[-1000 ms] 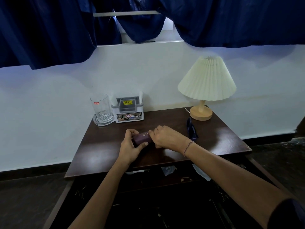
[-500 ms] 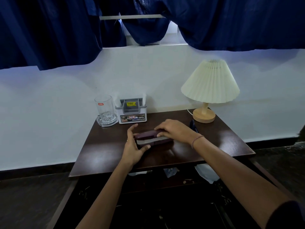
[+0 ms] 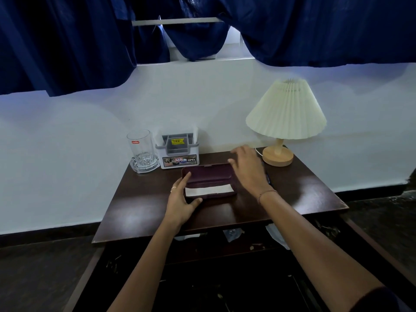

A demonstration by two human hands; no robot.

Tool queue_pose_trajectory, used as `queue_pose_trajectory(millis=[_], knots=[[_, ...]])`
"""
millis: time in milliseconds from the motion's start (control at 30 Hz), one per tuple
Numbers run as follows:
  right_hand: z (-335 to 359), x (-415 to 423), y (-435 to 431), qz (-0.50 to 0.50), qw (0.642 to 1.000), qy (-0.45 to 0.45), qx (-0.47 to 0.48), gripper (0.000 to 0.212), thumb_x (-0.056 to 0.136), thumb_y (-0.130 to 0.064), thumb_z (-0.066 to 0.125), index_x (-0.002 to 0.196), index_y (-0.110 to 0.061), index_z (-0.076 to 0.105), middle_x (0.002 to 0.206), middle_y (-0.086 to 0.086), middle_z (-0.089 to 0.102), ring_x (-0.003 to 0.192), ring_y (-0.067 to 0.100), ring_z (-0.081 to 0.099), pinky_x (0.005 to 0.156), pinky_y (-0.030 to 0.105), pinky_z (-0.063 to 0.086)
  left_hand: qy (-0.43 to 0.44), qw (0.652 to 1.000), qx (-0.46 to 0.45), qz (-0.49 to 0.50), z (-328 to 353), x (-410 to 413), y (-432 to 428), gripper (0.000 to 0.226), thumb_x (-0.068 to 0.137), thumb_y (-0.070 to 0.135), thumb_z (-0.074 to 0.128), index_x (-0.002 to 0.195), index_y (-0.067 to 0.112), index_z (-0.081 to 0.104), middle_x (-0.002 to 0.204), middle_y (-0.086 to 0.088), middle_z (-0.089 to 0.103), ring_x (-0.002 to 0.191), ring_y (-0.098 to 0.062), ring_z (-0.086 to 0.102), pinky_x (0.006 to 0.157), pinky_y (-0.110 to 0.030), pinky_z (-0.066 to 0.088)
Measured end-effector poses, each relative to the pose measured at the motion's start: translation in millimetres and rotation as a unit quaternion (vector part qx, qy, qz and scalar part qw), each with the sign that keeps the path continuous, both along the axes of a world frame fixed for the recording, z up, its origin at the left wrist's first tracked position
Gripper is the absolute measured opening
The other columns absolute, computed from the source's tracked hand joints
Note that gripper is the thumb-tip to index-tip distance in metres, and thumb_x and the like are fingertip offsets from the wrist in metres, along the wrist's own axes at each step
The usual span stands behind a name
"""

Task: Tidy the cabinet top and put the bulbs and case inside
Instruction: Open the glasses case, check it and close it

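A dark maroon case (image 3: 208, 176) lies open in the middle of the brown cabinet top (image 3: 139, 212), its lid raised at the back and a white cloth (image 3: 208, 190) in its base. My left hand (image 3: 182, 199) grips the case's left end, thumb at the front and fingers on the lid's corner. My right hand (image 3: 246, 167) hovers to the right of the lid with fingers spread, holding nothing. It covers most of a dark blue object (image 3: 267, 179) on the cabinet top. No bulbs are visible.
At the back left stand a clear glass (image 3: 141, 147) on a glass ashtray and a grey-white organiser box (image 3: 179, 154). A lamp (image 3: 284, 118) with a pleated shade stands back right. Below the top, the cabinet's open front shows scraps of paper (image 3: 233, 234).
The case went from shut in both hands to open. My right hand lifted the lid, let go and moved right toward the lamp. My left hand stayed on the case's left end.
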State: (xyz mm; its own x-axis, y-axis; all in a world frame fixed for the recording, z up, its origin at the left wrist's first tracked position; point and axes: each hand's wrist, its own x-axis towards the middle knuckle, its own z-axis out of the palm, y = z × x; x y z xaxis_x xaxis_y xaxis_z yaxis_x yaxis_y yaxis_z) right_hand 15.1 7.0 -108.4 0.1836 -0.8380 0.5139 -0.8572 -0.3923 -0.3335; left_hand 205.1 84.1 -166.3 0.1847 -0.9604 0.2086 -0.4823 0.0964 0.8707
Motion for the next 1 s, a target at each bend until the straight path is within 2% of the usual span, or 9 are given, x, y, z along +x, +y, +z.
queue_pose_trajectory(millis=[133,233,367,500,600,700,867,933,1000], knots=[[-5,-41,11,-0.157,0.987,0.034,0.015,0.048,0.084,-0.036,0.063,0.116,-0.004,0.047,0.119,0.015,0.051,0.110,0.031,0.048,0.086,0.039,0.047,-0.015,1.000,-0.011,0.011,0,-1,-1,0.078,0.075,0.007,0.073,0.141,0.028,0.036,0.152,-0.012,0.025,0.142,-0.020,0.025,0.109,-0.024,0.022],[-14,-56,17,-0.176,0.980,0.006,0.093,0.055,0.081,-0.036,0.067,0.117,0.001,0.046,0.119,0.020,0.050,0.110,0.036,0.050,0.086,0.040,0.048,-0.008,1.000,-0.021,0.020,0,-1,-1,0.072,0.077,0.007,0.070,0.140,0.025,0.039,0.154,-0.011,0.022,0.141,-0.021,0.025,0.111,-0.027,0.025],[-22,-60,19,-0.165,0.974,-0.022,0.151,0.044,0.083,-0.031,0.066,0.109,0.003,0.056,0.114,0.021,0.056,0.100,0.034,0.058,0.081,0.039,0.050,0.005,0.999,-0.035,0.036,2,-3,-1,0.054,0.085,0.017,0.065,0.135,0.020,0.047,0.152,-0.008,0.026,0.139,-0.021,0.029,0.106,-0.023,0.026],[-22,-61,18,-0.168,0.971,-0.043,0.163,0.031,0.084,-0.026,0.066,0.099,0.000,0.064,0.106,0.019,0.061,0.092,0.032,0.061,0.070,0.034,0.047,0.002,0.998,-0.043,0.055,2,-4,-1,0.024,0.093,0.018,0.053,0.111,0.014,0.068,0.146,-0.010,0.038,0.133,-0.020,0.039,0.102,-0.021,0.028],[-22,-63,18,-0.173,0.970,-0.070,0.155,0.022,0.082,-0.025,0.068,0.088,-0.004,0.068,0.093,0.017,0.067,0.085,0.033,0.064,0.062,0.030,0.043,-0.035,0.997,-0.037,0.056,1,-3,-3,0.022,0.093,0.021,0.052,0.098,0.015,0.073,0.143,-0.009,0.043,0.132,-0.019,0.040,0.100,-0.020,0.027],[-19,-64,18,-0.169,0.970,-0.131,0.113,0.018,0.081,-0.025,0.069,0.085,-0.007,0.071,0.085,0.016,0.070,0.083,0.033,0.065,0.063,0.028,0.044,-0.010,0.998,-0.048,0.049,-1,-2,-4,0.016,0.086,0.013,0.061,0.094,0.021,0.072,0.138,-0.007,0.046,0.125,-0.019,0.048,0.101,-0.029,0.039],[-5,-50,14,-0.018,0.975,-0.211,0.070,0.018,0.079,-0.018,0.071,0.095,-0.009,0.072,0.092,0.011,0.070,0.083,0.021,0.062,0.068,0.016,0.038,0.028,0.997,-0.066,0.029,-1,-1,-3,0.040,0.076,-0.005,0.066,0.105,0.023,0.065,0.131,-0.008,0.047,0.109,-0.015,0.055,0.093,-0.021,0.042],[-1,-37,16,0.062,0.977,-0.190,0.078,0.017,0.077,-0.013,0.072,0.093,-0.008,0.073,0.091,0.008,0.068,0.080,0.015,0.058,0.067,0.007,0.039,0.038,0.997,-0.070,0.024,-1,-1,-2,0.043,0.075,-0.006,0.068,0.105,0.025,0.062,0.126,-0.005,0.045,0.112,-0.018,0.054,0.097,-0.018,0.039],[-1,-23,19,0.112,0.979,-0.144,0.087,0.018,0.074,-0.011,0.074,0.092,-0.009,0.074,0.091,0.005,0.067,0.080,0.014,0.059,0.074,0.009,0.043,0.036,0.997,-0.067,0.023,0,-1,-2,0.047,0.074,-0.006,0.069,0.107,0.026,0.060,0.124,-0.004,0.043,0.115,-0.019,0.053,0.102,-0.020,0.037]])
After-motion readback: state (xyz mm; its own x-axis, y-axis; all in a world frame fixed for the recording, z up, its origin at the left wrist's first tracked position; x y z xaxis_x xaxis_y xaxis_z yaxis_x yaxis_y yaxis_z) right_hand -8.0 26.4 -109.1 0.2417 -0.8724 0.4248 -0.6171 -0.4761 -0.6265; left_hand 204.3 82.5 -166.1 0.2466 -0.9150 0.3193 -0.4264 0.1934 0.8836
